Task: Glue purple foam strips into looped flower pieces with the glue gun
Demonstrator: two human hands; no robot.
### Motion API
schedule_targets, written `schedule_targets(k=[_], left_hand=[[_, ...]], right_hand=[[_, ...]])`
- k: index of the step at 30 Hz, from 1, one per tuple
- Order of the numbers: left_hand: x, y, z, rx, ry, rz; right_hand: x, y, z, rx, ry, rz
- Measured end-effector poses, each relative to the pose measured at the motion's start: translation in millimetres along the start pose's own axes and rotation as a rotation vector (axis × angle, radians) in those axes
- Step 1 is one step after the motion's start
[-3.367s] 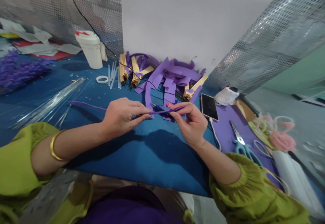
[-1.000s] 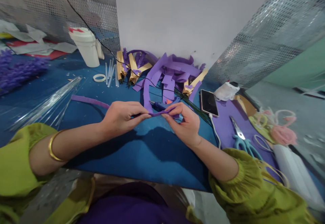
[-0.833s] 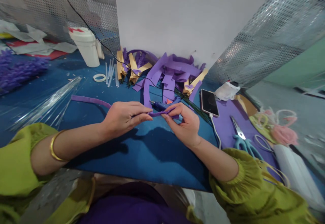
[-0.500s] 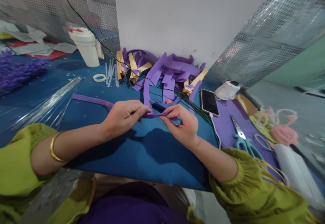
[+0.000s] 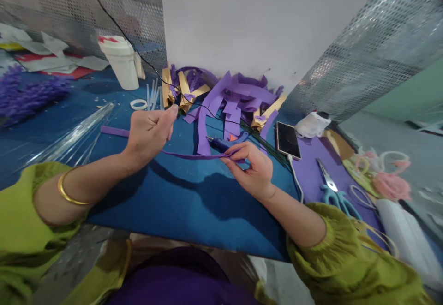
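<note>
A long, narrow purple strip (image 5: 194, 156) runs across the front of the table. My right hand (image 5: 252, 169) pinches it near its right end, where it looks folded. My left hand (image 5: 152, 129) is closed, thumb against curled fingers, raised over the strip's left part. The strip passes behind this hand, and its far end shows to the left. Whether anything sits between the left fingers is hidden. Just beyond my right fingertips lies a blue glue gun (image 5: 219, 144), beside another purple strip (image 5: 203, 134).
Purple strips (image 5: 238, 95) and small tan-wrapped lavender bunches (image 5: 187, 95) pile at the back. Clear sticks (image 5: 152, 93), a tape roll (image 5: 139, 104) and a white cup (image 5: 121, 62) stand left. A phone (image 5: 288, 140) and scissors (image 5: 334, 192) lie right. A black cord (image 5: 117, 26) crosses the back.
My left hand has moved left and up, away from my right hand, uncovering a longer stretch of the strip. My right hand keeps its pinch in nearly the same place.
</note>
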State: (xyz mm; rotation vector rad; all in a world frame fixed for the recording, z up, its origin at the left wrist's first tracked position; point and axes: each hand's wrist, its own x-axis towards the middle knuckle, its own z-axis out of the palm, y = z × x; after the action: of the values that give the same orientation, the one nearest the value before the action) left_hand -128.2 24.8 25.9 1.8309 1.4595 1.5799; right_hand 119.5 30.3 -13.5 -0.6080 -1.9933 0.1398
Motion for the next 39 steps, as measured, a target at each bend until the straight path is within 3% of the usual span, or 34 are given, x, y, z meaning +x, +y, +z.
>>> schedule_targets(k=[5,8,13,22,29,33,39], left_hand=[[-6.9,-0.7,6.4,0.031,-0.326,0.101],[-16.4,-0.9,12.8,0.083,-0.439,0.159],[-26.7,-1.3,18.6,0.123,-0.453,0.281],[-28.6,0.8,17.8,0.031,-0.500,0.159],[-31.2,3.3,18.4,0.057,-0.505,0.216],[-30.1,4.2,17.5,0.038,-0.466,0.175],[-30.7,2.9,19.2,0.019,-0.507,0.160]], right_hand=[[0.5,0.6,0.2,-0.018,0.014,0.019],[0.3,0.3,0.7,-0.025,0.007,0.023],[-0.3,-3.9,2.8,-0.007,-0.007,-0.010],[-1.4,-6.7,4.1,-0.012,-0.013,-0.021],[-0.4,-7.1,5.2,-0.007,-0.080,-0.066],[-0.1,-6.0,4.4,-0.039,-0.082,-0.036],[-0.3,-8.1,6.2,-0.024,-0.112,-0.052]])
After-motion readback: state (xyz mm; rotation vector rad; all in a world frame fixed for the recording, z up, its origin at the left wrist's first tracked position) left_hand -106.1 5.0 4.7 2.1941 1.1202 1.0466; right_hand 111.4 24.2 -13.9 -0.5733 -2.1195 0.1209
